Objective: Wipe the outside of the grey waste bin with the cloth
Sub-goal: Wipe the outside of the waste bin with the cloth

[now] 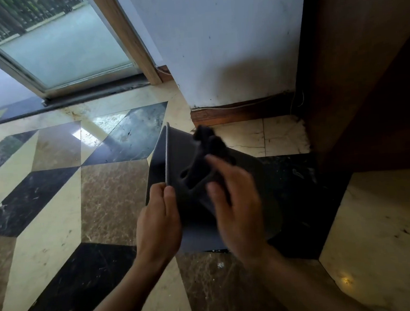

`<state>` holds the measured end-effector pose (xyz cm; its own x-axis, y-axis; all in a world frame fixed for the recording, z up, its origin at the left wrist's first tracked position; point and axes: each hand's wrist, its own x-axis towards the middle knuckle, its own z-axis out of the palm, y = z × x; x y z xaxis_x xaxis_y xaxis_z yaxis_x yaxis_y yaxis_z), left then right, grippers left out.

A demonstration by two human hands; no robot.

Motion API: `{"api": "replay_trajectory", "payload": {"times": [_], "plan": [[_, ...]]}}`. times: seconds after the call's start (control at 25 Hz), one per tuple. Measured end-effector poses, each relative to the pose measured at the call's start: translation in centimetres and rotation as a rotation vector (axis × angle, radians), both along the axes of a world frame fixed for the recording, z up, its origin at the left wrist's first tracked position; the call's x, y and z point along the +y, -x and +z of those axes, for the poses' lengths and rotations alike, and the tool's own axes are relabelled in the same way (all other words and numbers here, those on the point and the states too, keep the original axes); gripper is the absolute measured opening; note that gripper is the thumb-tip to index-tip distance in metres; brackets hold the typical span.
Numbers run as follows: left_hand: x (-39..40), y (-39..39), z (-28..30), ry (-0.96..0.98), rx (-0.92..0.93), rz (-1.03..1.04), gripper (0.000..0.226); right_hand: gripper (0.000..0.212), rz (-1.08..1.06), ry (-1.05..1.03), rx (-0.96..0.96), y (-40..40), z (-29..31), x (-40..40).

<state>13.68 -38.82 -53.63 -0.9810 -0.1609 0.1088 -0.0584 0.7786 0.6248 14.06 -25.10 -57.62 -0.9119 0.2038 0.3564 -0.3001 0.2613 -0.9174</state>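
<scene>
We seem to be indoors in a home: patterned marble floor [54,191], with a glass sliding door [63,48] beyond it and dark wooden panelling [364,69] to its right.

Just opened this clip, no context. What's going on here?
A person is cleaning a grey waste bin that is tipped on its side over a patterned marble floor. The left hand pinches the bin's rim to steady it. The right hand holds a dark cloth against the bin's outer wall; it is blurred, so likely mid-wipe. How much has been wiped cannot be told.
</scene>
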Motion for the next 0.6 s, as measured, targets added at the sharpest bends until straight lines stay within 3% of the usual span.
{"api": "replay_trajectory", "payload": {"times": [0.16, 0.4, 0.6], "plan": [[0.6, -1.4, 0.0, -0.051, 0.046, -0.088, 0.022, 0.054, 0.226, -0.149, -0.217, -0.3, -1.2, -2.8], [0.2, -2.2, -1.0, -0.032, 0.036, -0.083, 0.026, 0.06, 0.266, -0.274, -0.304, 5.8, -3.6, -2.2], [-1.1, -2.5, -1.4, -0.036, -0.007, 0.041, 0.027, 0.066, 0.187, -0.36, -0.42, 8.6, -7.4, -1.0]]}}
